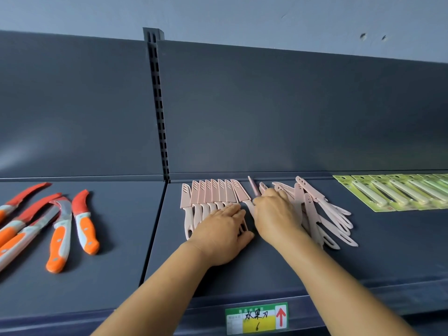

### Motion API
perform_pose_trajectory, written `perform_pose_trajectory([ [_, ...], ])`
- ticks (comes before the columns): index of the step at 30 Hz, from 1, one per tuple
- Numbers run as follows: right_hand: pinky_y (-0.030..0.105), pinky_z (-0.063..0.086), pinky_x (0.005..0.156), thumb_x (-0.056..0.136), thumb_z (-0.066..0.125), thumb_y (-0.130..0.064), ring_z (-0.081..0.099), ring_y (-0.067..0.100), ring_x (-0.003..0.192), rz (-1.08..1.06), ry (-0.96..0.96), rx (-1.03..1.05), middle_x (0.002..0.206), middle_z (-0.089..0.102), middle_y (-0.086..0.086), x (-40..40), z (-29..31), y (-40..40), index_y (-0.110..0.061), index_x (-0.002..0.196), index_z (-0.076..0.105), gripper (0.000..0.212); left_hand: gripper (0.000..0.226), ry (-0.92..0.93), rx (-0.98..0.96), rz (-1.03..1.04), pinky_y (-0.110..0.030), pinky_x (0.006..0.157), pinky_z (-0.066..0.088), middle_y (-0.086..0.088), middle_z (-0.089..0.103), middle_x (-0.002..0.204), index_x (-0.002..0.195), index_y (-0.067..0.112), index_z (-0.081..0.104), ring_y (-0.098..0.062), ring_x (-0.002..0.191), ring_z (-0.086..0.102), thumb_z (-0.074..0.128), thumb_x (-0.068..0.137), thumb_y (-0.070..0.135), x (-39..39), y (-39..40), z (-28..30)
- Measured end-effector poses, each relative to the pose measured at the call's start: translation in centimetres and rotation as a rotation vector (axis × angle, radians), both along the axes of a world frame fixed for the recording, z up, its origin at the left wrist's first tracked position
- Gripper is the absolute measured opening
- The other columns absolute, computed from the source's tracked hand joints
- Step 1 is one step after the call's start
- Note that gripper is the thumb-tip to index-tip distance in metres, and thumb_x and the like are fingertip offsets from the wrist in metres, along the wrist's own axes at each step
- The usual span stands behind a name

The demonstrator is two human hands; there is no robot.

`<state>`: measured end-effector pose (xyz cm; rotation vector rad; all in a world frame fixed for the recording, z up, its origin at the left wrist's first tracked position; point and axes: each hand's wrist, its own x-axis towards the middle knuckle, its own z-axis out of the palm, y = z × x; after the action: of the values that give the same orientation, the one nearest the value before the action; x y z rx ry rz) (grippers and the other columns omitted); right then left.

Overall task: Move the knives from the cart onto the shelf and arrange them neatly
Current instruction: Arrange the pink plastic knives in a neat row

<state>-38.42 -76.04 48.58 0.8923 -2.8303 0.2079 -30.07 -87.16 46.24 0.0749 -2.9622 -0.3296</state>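
Several pink sheathed knives (210, 194) lie in a tight row on the dark shelf (266, 267), blades pointing to the back. My left hand (221, 232) lies flat on their handles, fingers straight. My right hand (276, 214) pinches one pink knife (253, 189) that stands on edge just right of the row. A loose heap of more pink knives (322, 209) lies crisscrossed to the right of that hand. The cart is out of view.
Orange-handled knives with red blade covers (60, 229) lie spread on the left shelf section. Green carded packs (397, 192) sit in a row at the back right. A green and yellow price label (257, 317) is on the shelf's front edge. An upright slotted post (158, 105) divides the back panels.
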Motion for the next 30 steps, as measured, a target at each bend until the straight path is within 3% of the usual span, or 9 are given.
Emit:
perform_pose_trajectory([
  [3, 0.033, 0.041, 0.094, 0.093, 0.048, -0.022, 0.040, 0.026, 0.127, 0.054, -0.092, 0.020, 0.125, 0.051, 0.005, 0.1, -0.2, -0.5, -0.018, 0.111, 0.061, 0.023, 0.058, 0.010, 0.003, -0.003, -0.025, 0.112, 0.016, 0.001, 0.023, 0.156, 0.146, 0.018, 0.033, -0.018, 0.141, 0.024, 0.041, 0.096, 0.047, 0.0, 0.0, 0.0],
  [9, 0.029, 0.040, 0.069, 0.086, 0.049, -0.003, 0.059, 0.028, 0.103, -0.052, -0.077, 0.099, 0.107, 0.063, 0.006, 0.1, 0.6, -1.2, -0.014, 0.105, 0.061, 0.025, 0.062, -0.011, 0.003, 0.014, -0.027, 0.114, 0.014, -0.001, 0.021, 0.157, 0.147, 0.016, 0.030, -0.019, 0.143, 0.020, 0.041, 0.095, 0.049, -0.1, -0.1, -0.1],
  [12, 0.027, 0.039, 0.064, 0.088, 0.048, -0.007, 0.055, 0.028, 0.082, -0.090, -0.113, 0.032, 0.096, 0.062, 0.008, 0.0, 0.8, -1.3, -0.017, 0.087, 0.056, 0.013, 0.064, -0.018, 0.006, 0.012, -0.026, 0.114, 0.012, -0.001, 0.019, 0.158, 0.148, 0.016, 0.027, -0.018, 0.144, 0.018, 0.040, 0.096, 0.049, -0.1, -0.1, -0.2],
  [16, 0.025, 0.030, 0.051, 0.084, 0.047, -0.012, 0.048, 0.028, 0.073, -0.046, -0.206, -0.074, 0.071, 0.047, 0.002, 0.2, 0.5, -1.1, -0.016, 0.063, 0.041, 0.023, 0.062, -0.005, 0.009, 0.007, -0.027, 0.114, 0.015, 0.000, 0.022, 0.157, 0.147, 0.017, 0.029, -0.019, 0.142, 0.022, 0.040, 0.096, 0.049, -0.1, -0.2, -0.2],
  [20, 0.025, 0.031, 0.052, 0.086, 0.046, -0.020, 0.054, 0.028, 0.078, -0.024, -0.229, -0.105, 0.085, 0.059, 0.004, 0.6, 0.6, -1.0, -0.019, 0.074, 0.056, 0.015, 0.059, 0.019, 0.034, -0.007, -0.027, 0.114, 0.020, 0.001, 0.027, 0.154, 0.146, 0.019, 0.031, -0.018, 0.140, 0.027, 0.040, 0.096, 0.048, 0.0, -0.1, -0.1],
  [24, 0.026, 0.031, 0.051, 0.091, 0.045, -0.026, 0.053, 0.028, 0.077, -0.015, -0.263, -0.155, 0.077, 0.055, 0.001, 0.5, 0.6, -0.6, -0.017, 0.058, 0.043, 0.034, 0.061, 0.034, 0.036, 0.000, -0.026, 0.111, 0.020, 0.002, 0.026, 0.154, 0.147, 0.019, 0.029, -0.020, 0.138, 0.030, 0.043, 0.095, 0.047, 0.1, -0.2, -0.1],
  [27, 0.029, 0.040, 0.068, 0.093, 0.043, -0.020, 0.055, 0.029, 0.096, -0.028, -0.202, -0.154, 0.104, 0.058, 0.009, 0.3, 0.8, -0.2, -0.019, 0.060, 0.043, 0.032, 0.063, 0.050, 0.008, -0.012, -0.026, 0.113, 0.014, 0.002, 0.021, 0.157, 0.149, 0.020, 0.025, -0.019, 0.141, 0.022, 0.041, 0.095, 0.049, 0.0, -0.2, -0.2],
  [29, 0.029, 0.041, 0.083, 0.092, 0.046, -0.016, 0.049, 0.028, 0.118, -0.050, -0.143, -0.086, 0.136, 0.049, 0.007, 0.2, 0.9, 0.3, -0.019, 0.091, 0.062, 0.017, 0.061, 0.060, -0.016, -0.036, -0.026, 0.113, 0.014, 0.002, 0.022, 0.157, 0.148, 0.022, 0.029, -0.018, 0.142, 0.022, 0.039, 0.095, 0.051, -0.2, 0.0, -0.1],
  [30, 0.029, 0.041, 0.089, 0.092, 0.049, -0.016, 0.045, 0.026, 0.124, -0.059, -0.134, -0.033, 0.144, 0.043, 0.004, 0.0, 0.8, 0.5, -0.018, 0.111, 0.062, 0.023, 0.059, 0.058, -0.026, -0.045, -0.026, 0.112, 0.016, 0.002, 0.024, 0.156, 0.147, 0.022, 0.032, -0.017, 0.141, 0.024, 0.039, 0.096, 0.051, -0.3, 0.1, -0.1],
])
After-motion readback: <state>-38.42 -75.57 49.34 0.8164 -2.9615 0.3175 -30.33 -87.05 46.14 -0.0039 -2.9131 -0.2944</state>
